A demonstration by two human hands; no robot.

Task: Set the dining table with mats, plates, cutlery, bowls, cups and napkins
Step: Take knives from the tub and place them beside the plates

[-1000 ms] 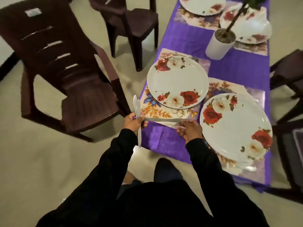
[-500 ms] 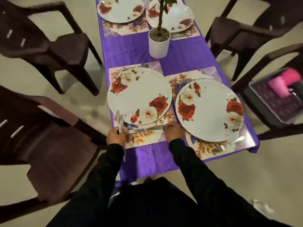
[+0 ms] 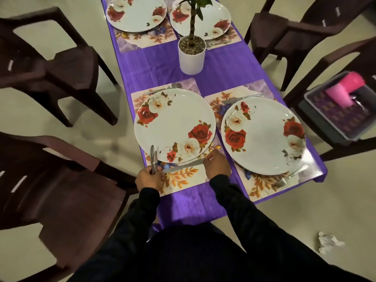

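steel knife [image 3: 183,165] (flat on mat [image 3: 183,180]) — right hand [image 3: 216,166] pinching it

- My long black fabric sleeves [image 3: 240,202] cover both arms down to the wrists; the cuffs sit snug, cloth plain and unmarked.
- My left hand [image 3: 149,179] and right hand [image 3: 216,166] are bare: no gloves, no rings or watch visible.
- My dark, plain torso garment [image 3: 193,257] fills the lower frame; no logo or seam detail resolvable.
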